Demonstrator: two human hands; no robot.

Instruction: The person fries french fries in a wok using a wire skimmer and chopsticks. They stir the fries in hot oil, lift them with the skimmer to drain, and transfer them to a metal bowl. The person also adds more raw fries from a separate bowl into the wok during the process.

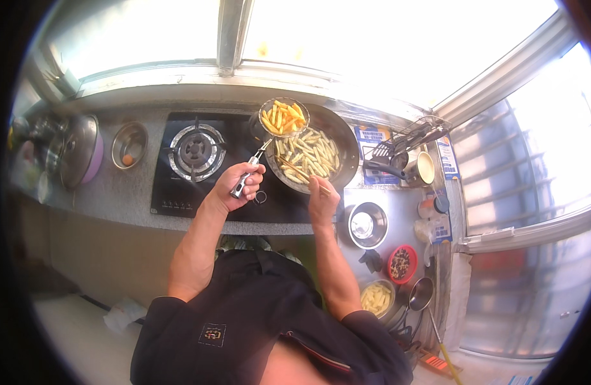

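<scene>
My left hand [239, 186] grips the metal handle of a wire strainer [268, 141]. Golden French fries [283, 117] lie in its basket, which is held over the left rim of a large wok [349, 159]. Inside the wok, many paler potato strips [314, 154] fill the bottom; any oil around them is hard to make out. Between the fingers of my right hand [323, 198] is a pair of chopsticks [291, 168], their tips among the pale strips. The wok covers the burner beneath it.
Left of the wok is a bare gas burner [197, 150]. A steel bowl [367, 225], a red bowl [402, 264] of dark bits and a bowl of raw potato strips [376, 298] stand to the right. A utensil rack [416, 134] adjoins the window; a steel basin [130, 145] sits left.
</scene>
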